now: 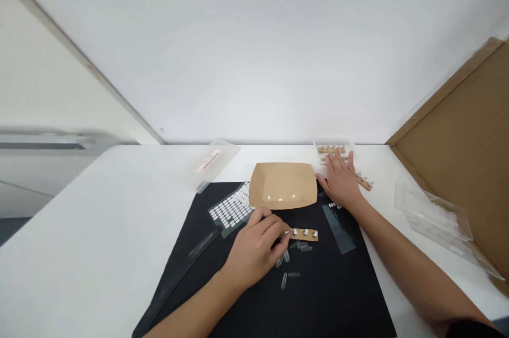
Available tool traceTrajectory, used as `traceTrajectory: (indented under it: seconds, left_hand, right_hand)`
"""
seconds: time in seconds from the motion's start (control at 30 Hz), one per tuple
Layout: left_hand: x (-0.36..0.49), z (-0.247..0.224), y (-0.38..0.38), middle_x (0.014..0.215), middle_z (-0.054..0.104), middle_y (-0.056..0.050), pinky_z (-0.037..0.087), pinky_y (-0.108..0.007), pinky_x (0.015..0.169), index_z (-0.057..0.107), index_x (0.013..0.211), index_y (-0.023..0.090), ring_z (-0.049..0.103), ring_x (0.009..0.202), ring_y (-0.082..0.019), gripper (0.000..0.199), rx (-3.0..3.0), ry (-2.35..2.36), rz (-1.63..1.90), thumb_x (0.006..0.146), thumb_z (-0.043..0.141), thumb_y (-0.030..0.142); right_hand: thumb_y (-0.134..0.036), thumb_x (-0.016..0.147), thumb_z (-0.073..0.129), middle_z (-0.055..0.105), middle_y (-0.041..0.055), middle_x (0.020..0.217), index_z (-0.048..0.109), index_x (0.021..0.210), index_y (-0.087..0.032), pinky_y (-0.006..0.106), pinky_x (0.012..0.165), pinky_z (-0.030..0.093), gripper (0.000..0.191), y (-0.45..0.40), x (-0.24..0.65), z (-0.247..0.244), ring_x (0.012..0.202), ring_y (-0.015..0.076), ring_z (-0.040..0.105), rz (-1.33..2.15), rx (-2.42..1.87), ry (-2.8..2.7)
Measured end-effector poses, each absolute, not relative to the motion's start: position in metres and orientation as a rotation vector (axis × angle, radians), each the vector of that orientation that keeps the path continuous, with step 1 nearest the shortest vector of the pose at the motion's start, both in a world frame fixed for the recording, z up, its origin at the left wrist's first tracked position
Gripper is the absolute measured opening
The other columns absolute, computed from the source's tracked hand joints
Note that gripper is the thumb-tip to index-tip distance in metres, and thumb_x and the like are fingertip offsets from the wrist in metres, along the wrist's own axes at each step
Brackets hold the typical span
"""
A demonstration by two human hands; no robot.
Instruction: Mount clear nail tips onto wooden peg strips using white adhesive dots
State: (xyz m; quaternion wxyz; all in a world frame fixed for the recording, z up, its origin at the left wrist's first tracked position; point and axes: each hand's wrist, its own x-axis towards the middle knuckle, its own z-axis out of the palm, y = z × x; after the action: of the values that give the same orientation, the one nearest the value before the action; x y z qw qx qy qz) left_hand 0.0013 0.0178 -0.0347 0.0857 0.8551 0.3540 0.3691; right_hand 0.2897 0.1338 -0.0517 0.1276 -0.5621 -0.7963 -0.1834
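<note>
My left hand is closed, its fingertips at the left end of a wooden strip on the black mat. Small clips with white adhesive tabs stand on that strip; its left end is hidden by my fingers. Several clear false nail tips lie just below it. My right hand reaches forward with fingers spread, over the front of a clear plastic box holding similar clip strips. Another clip strip sticks out beside that hand. What its fingertips touch is partly hidden.
A brown paper tray with a few white tabs stands at the mat's back edge. A sheet of white tabs lies left, a mostly bare sheet right. A plastic pouch, clear containers and a cardboard panel stand around.
</note>
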Motion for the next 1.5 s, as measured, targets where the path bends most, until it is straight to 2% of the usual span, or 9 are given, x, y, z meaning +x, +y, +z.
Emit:
traceTrajectory:
  seconds: [0.43,0.67,0.77,0.87,0.93,1.0,1.13,1.33,1.5]
  left_hand:
    - [0.002,-0.034,0.017,0.086,0.074,-0.001,0.051,-0.038,0.086,0.063,0.091,0.021,0.058,0.085,-0.021,0.013,2.570,1.075,1.106,0.099,0.066,0.011]
    - [0.001,-0.032,0.017,0.087,0.074,-0.002,0.052,-0.039,0.088,0.065,0.094,0.022,0.060,0.087,-0.021,0.010,2.634,1.082,1.038,0.100,0.065,0.014]
    - [0.000,-0.032,0.016,0.088,0.074,-0.002,0.053,-0.038,0.088,0.066,0.095,0.022,0.060,0.089,-0.022,0.009,2.638,1.099,1.011,0.100,0.065,0.015]
    - [0.000,-0.032,0.016,0.088,0.074,-0.002,0.054,-0.038,0.088,0.065,0.096,0.022,0.061,0.091,-0.023,0.007,2.632,1.116,0.993,0.100,0.065,0.016]
    - [0.000,-0.032,0.015,0.087,0.073,-0.003,0.054,-0.038,0.087,0.065,0.096,0.022,0.061,0.091,-0.023,0.007,2.633,1.115,0.979,0.100,0.065,0.016]
    - [0.001,-0.033,0.016,0.087,0.073,-0.003,0.054,-0.038,0.086,0.065,0.095,0.022,0.061,0.091,-0.023,0.008,2.632,1.109,0.975,0.101,0.065,0.016]
    - [0.001,-0.034,0.017,0.090,0.072,-0.004,0.053,-0.038,0.086,0.065,0.096,0.022,0.061,0.094,-0.024,0.007,2.637,1.112,0.967,0.101,0.064,0.017]
    - [0.000,-0.033,0.018,0.092,0.072,-0.005,0.054,-0.039,0.086,0.064,0.096,0.021,0.061,0.097,-0.026,0.005,2.653,1.123,0.934,0.101,0.064,0.022]
    - [0.000,-0.030,0.016,0.097,0.073,-0.006,0.055,-0.039,0.085,0.066,0.100,0.021,0.061,0.100,-0.027,0.006,2.632,1.115,0.911,0.097,0.069,0.026]
  right_hand:
    - [-0.047,0.111,0.034,0.054,0.0283,0.156,0.042,0.157,0.004,0.070,0.131,-0.001,0.068,0.134,0.288,-0.054,0.156,0.0421,0.038,-0.529,-1.675,-2.283]
    - [-0.033,0.105,0.041,0.054,0.0241,0.157,0.038,0.159,-0.004,0.072,0.131,0.002,0.061,0.128,0.286,-0.041,0.157,0.0391,0.037,-0.441,-1.613,-2.189]
    - [-0.026,0.102,0.041,0.059,0.0206,0.151,0.036,0.159,-0.011,0.074,0.131,0.005,0.060,0.113,0.279,-0.029,0.153,0.0376,0.043,-0.400,-1.504,-2.074]
    - [-0.024,0.100,0.044,0.067,0.0160,0.138,0.049,0.149,-0.019,0.067,0.130,0.022,0.049,0.086,0.270,-0.019,0.136,0.0341,0.058,-0.326,-1.402,-2.021]
    - [-0.023,0.097,0.050,0.070,0.0145,0.123,0.059,0.134,-0.022,0.058,0.117,0.043,0.038,0.064,0.264,-0.015,0.124,0.0337,0.063,-0.256,-1.301,-2.032]
    - [-0.020,0.095,0.054,0.071,0.0129,0.114,0.062,0.124,-0.023,0.052,0.104,0.052,0.031,0.043,0.260,-0.013,0.112,0.0321,0.066,-0.178,-1.207,-2.037]
    - [-0.019,0.093,0.058,0.070,0.0097,0.107,0.061,0.121,-0.024,0.042,0.089,0.055,0.028,0.022,0.254,-0.010,0.099,0.0271,0.067,0.047,-1.090,-2.151]
    - [-0.027,0.093,0.065,0.071,0.0061,0.103,0.063,0.120,-0.024,0.036,0.084,0.051,0.028,0.027,0.257,-0.011,0.096,0.0234,0.066,0.345,-1.055,-2.368]
    - [-0.036,0.087,0.080,0.072,0.0028,0.099,0.061,0.130,-0.022,0.037,0.087,0.046,0.049,0.029,0.262,-0.016,0.095,0.0228,0.068,0.461,-1.071,-2.484]
